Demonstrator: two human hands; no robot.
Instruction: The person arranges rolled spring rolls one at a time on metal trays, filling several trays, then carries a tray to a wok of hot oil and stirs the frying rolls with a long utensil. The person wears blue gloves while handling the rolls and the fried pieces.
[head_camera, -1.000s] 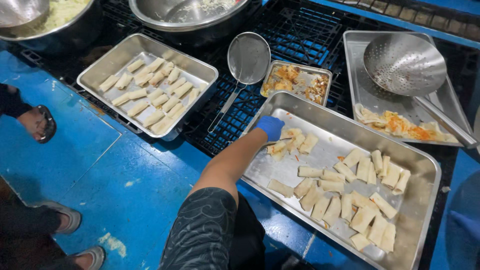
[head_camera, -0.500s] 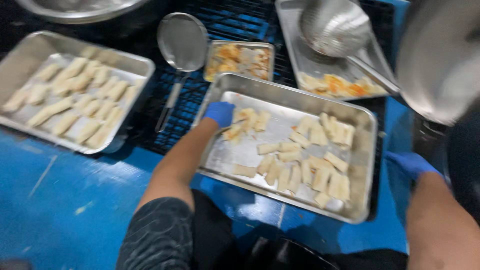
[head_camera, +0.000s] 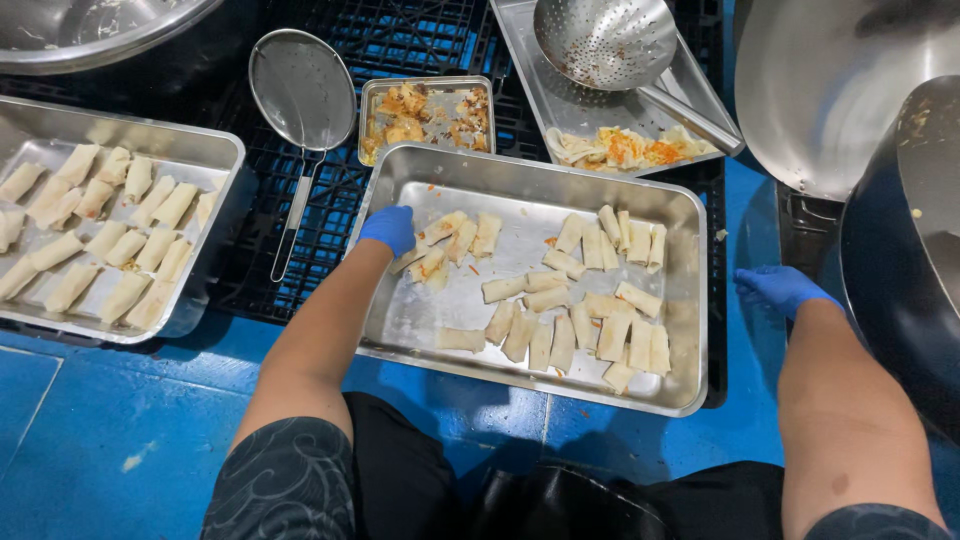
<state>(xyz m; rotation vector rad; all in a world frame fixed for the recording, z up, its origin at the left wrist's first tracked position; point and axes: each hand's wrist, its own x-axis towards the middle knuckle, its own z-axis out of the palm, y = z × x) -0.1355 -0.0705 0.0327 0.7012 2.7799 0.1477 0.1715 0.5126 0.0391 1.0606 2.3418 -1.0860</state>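
My left hand (head_camera: 389, 229), in a blue glove, rests at the left edge of a steel tray (head_camera: 510, 180) on a small pile of pale rolled wrappers (head_camera: 448, 243); whether it grips one I cannot tell. More rolls (head_camera: 590, 320) lie in rows across the tray's right half. My right hand (head_camera: 778, 288), also blue-gloved, lies flat with fingers spread on the blue floor to the right of the tray, holding nothing.
A second tray of rolls (head_camera: 110, 235) sits at the left. A mesh skimmer (head_camera: 300, 95) lies on black crates. A small tray of scraps (head_camera: 425, 115), a perforated ladle (head_camera: 605, 40) on another tray, and large wok-like pans (head_camera: 850, 90) stand behind and right.
The view has swung right and closer, bringing my right arm and the big pans into sight. My left hand stays on the pile of rolls at the tray's left edge.
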